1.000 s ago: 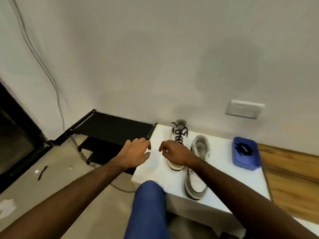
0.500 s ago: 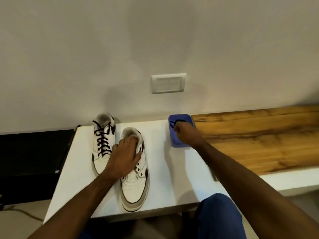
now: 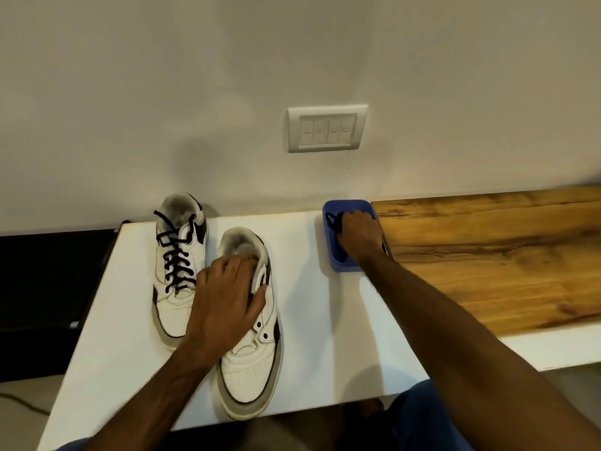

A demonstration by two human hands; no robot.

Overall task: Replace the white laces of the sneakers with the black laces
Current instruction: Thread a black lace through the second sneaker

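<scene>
White leather sneaker without laces [image 3: 250,323] lies toes toward the near table [image 3: 331,336] edge, the left hand [image 3: 224,301] curled over its tongue and collar, probably steadying it for threading. Just beside it, the other white sneaker with black laces [image 3: 177,265] looks finished. The right hand [image 3: 359,236] reaches into the small blue plastic tray [image 3: 338,260] by the wall, fingers closing on the coiled black lace [image 3: 333,221] (its grip partly hidden). Bare tabletop lies between shoe and tray.

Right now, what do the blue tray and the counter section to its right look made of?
The blue tray looks like moulded plastic: uniform colour, rounded rim, matte sheen. The counter section beside it looks like varnished wood or wood-look laminate: brown grain streaks, slight gloss. I cannot tell which.
</scene>
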